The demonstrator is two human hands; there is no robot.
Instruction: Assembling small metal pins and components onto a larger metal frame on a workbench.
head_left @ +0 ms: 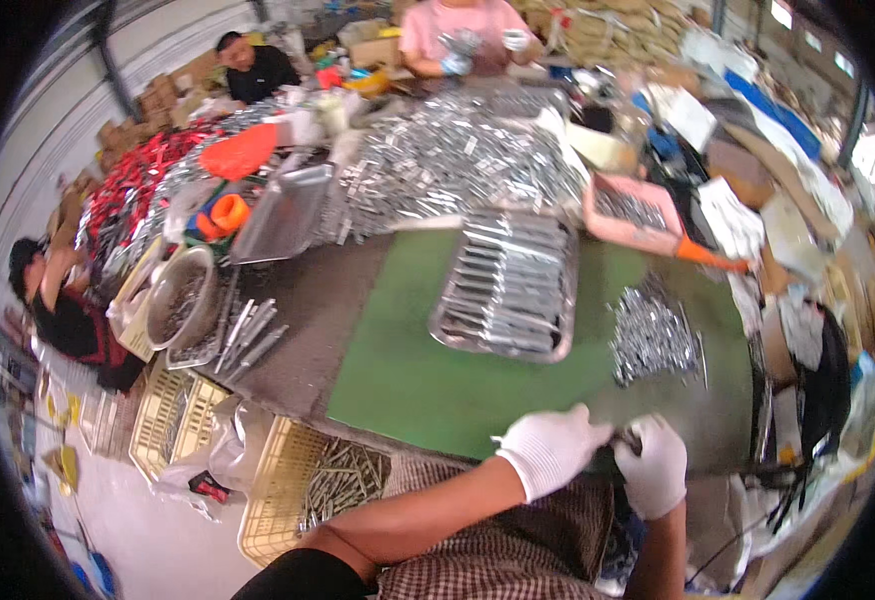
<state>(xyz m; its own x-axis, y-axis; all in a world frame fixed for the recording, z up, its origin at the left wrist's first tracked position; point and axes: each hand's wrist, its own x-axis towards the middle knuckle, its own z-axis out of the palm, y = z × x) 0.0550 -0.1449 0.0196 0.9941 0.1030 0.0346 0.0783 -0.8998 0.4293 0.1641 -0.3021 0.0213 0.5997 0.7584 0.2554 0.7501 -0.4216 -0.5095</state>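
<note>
head view: two white-gloved hands meet at the near edge of the bench (308, 350), by the front of the green mat (388, 365). the small dark part (625, 438) lies between them, blurred and largely covered by the fingers. the right hand (652, 466) has a narrow grip, curled about this part; the left hand (555, 450) brings its fingertips to it, but whether the left grip is closed cannot be told

handling: the part is probably light and stiff, and, if metal, liable to slip against the glove fabric; nothing suggests fragility. a pinch of thumb and forefinger on each end appears the surest hold

edges and room: the bench edge runs just beside the wrists, with the checked apron (478, 555) below, so a dropped piece could fall lapward. green surface shows between the hands and the metal tray (556, 352), in which long silver pieces (508, 280) lie in a row; leftward travel appears freest. the loose pile of small metal parts (651, 335) limits movement ahead of the right hand, and the pink basket (623, 229) stands beyond it. the yellow crate (266, 490) sits below the bench edge at left
</note>
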